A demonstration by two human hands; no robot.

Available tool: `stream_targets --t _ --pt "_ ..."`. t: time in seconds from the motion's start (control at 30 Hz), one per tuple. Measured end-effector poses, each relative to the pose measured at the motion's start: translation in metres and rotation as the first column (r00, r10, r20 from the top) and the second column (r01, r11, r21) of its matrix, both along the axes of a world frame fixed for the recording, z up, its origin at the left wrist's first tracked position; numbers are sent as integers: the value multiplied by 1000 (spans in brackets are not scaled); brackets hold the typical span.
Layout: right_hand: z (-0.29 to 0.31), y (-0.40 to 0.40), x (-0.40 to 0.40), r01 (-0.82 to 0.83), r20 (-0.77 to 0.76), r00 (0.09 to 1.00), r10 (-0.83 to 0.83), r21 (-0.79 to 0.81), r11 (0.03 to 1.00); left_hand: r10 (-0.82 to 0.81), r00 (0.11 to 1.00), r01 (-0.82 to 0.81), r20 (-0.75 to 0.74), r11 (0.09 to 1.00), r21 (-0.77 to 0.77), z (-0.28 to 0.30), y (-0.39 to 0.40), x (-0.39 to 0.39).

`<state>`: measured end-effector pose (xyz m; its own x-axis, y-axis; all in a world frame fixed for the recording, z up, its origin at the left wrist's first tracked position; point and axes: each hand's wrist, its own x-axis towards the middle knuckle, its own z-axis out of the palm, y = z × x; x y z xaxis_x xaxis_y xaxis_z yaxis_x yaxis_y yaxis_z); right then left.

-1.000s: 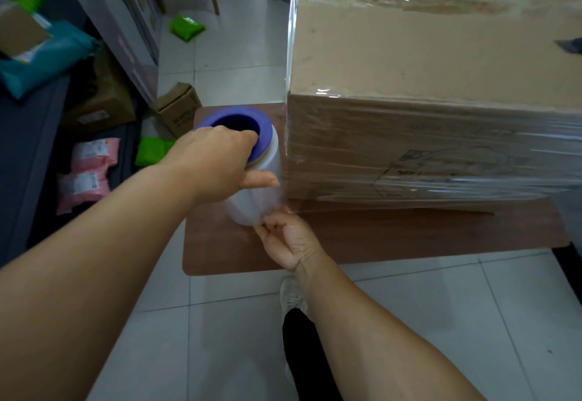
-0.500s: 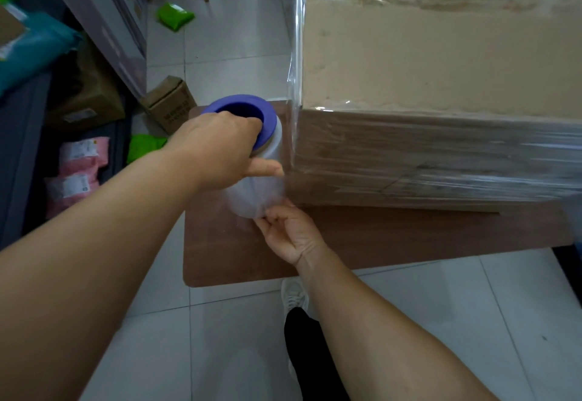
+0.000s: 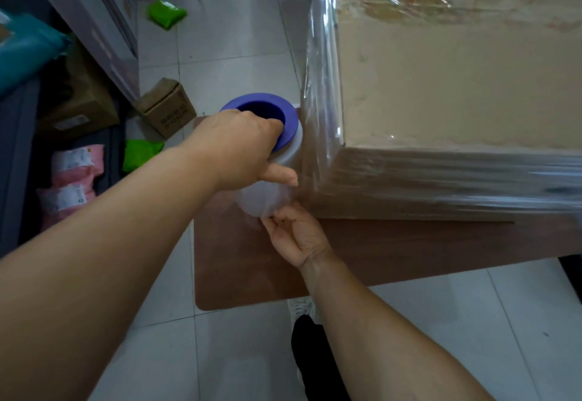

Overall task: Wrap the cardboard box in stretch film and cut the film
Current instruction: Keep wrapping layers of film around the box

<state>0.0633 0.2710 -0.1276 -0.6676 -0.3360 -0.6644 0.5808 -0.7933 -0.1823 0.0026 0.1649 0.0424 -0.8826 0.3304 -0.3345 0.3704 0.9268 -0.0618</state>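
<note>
A big cardboard box point(image 3: 456, 86) stands on a low brown table point(image 3: 239, 262), its sides covered in layers of clear stretch film point(image 3: 321, 86). Upright at the box's near left corner is the film roll point(image 3: 283, 161), white with a purple core end. My left hand point(image 3: 239, 145) grips the roll's top, fingers hooked into the purple core, thumb along the side. My right hand point(image 3: 293, 234) holds the roll's bottom end from below with curled fingers. A short sheet of film runs from the roll to the box corner.
Left of the table the tiled floor holds a small cardboard box point(image 3: 167, 108), green packets point(image 3: 167, 15) and pink packets point(image 3: 74, 177). A large panel point(image 3: 94, 16) leans at the far left. My shoe and dark trouser leg point(image 3: 311, 347) are below the table's edge.
The view has shifted closer and leftward around the box corner. Both hands keep the same hold on the roll, which stays tight against the corner.
</note>
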Motion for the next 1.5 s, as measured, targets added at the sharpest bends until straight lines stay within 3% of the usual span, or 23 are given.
stream_targets --t 0.47,0.93,1.2,1.5 --pt "11 -37 -20 112 28 993 -112 -9 994 -181 983 180 21 984 15 -7 -32 -44" --pt "15 -107 -42 520 51 852 -520 12 854 -525 851 523 -14 845 112 -5 -72 -99" --pt "21 -132 -54 549 42 833 -551 61 834 -551 834 550 -33 825 132 -2 -92 -121" --pt "30 -137 -74 588 27 809 -587 -27 809 -623 781 624 -33 779 63 13 -81 -141"
